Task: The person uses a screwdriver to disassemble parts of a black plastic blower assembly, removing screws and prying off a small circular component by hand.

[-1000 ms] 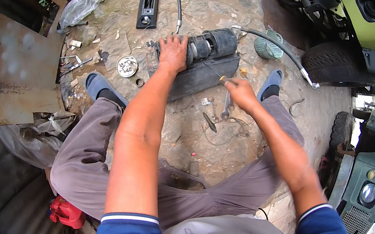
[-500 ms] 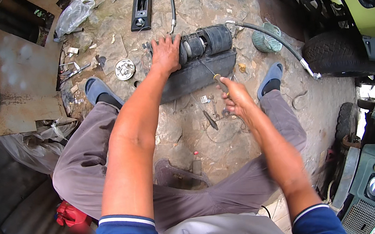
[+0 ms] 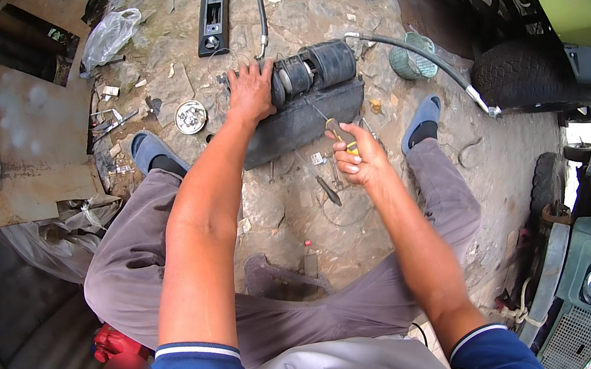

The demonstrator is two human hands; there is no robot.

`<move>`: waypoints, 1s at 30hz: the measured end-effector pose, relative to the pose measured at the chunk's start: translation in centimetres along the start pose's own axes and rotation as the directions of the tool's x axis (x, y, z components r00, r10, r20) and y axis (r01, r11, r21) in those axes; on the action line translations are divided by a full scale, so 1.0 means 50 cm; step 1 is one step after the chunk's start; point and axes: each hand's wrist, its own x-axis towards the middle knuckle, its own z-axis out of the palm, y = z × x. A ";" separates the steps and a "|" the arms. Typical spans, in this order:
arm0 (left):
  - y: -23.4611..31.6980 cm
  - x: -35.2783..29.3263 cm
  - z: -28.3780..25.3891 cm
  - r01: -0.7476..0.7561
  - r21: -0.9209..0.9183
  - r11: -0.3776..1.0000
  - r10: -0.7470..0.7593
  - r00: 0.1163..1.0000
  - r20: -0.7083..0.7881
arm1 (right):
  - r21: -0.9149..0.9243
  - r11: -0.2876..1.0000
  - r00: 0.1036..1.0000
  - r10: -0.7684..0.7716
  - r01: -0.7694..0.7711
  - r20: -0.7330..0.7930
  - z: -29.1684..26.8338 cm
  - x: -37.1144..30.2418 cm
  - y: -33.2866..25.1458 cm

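Note:
A black plastic blower housing (image 3: 299,123) with round blower drums (image 3: 332,63) along its far side lies on the ground between my feet. My left hand (image 3: 251,92) rests over its left end with the fingers spread and pressed on it. In my right hand (image 3: 359,155), the fingers wrap round the dark and yellow handle of a screwdriver (image 3: 334,130). The shaft slants up and left to the middle of the housing; I cannot make out exactly what its tip touches. A second, dark-handled screwdriver (image 3: 328,190) lies on the ground just in front.
Beyond the housing lie a black control panel (image 3: 213,13) and a hose (image 3: 260,8). A round dish of small parts (image 3: 190,117) sits left. On the right are another hose (image 3: 420,53), a green mesh basket (image 3: 412,58) and a vehicle tyre (image 3: 532,80). Rusty sheet metal (image 3: 12,152) stands left.
My right hand has turned on the screwdriver, so more of the handle and the fingertips show. The whole view has shifted slightly. My left hand keeps its place on the housing.

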 end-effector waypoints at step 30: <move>0.006 -0.013 -0.015 -0.014 -0.068 0.998 0.014 1.000 -0.011 | -0.147 0.965 0.972 -0.228 0.218 -0.056 -0.019 0.006 -0.023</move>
